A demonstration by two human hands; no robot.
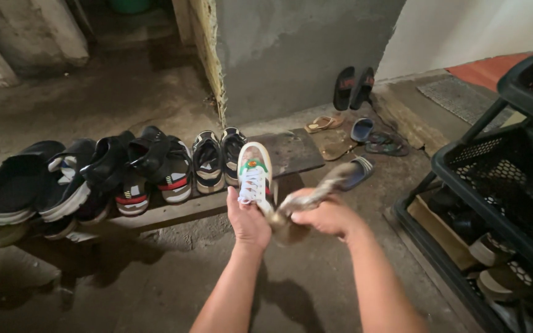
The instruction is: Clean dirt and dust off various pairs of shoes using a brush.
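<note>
White sneaker [255, 176] with green trim — left hand [247, 219] is gripping its heel, holding it above the bench's [291, 151] right end. Right hand [327, 216] is clenching a blurred cloth [316, 194]. Risk: hard wiping may be twisting the shoe loose onto neighbouring shoes [208, 160].

What looked like an open tan cardboard box [430, 221] sat at four o'clock, low in the black rack [464, 161]. Near centre, a green-and-red label [253, 165] marked the white sneaker [254, 182].
</note>
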